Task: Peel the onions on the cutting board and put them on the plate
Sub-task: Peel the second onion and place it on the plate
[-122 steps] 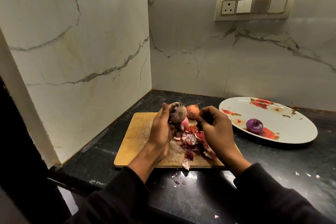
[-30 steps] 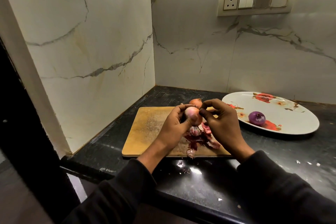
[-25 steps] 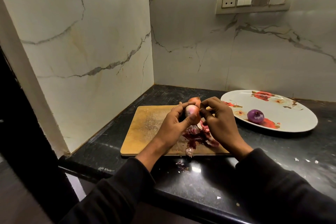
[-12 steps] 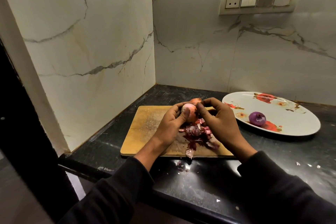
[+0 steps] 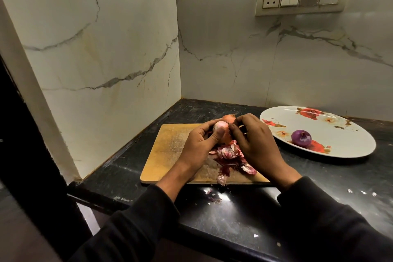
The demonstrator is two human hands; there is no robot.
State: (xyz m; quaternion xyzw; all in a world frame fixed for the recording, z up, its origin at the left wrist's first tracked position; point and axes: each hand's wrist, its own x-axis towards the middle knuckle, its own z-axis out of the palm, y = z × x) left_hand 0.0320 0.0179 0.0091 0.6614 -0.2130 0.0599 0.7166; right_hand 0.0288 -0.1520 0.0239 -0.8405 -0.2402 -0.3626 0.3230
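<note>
Wooden cutting board lies on the dark counter, and above it the left hand curls round a half-peeled onion, likely so shed skins drop on the board. The right hand pinches skin at its far side, half hiding an unpeeled onion beyond. At right, well apart, the plate holds one peeled onion, its path unblocked.

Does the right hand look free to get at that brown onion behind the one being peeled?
Probably yes: the brown onion lies uncovered beside the right hand, though its fingers are busy picking at the held onion.
</note>
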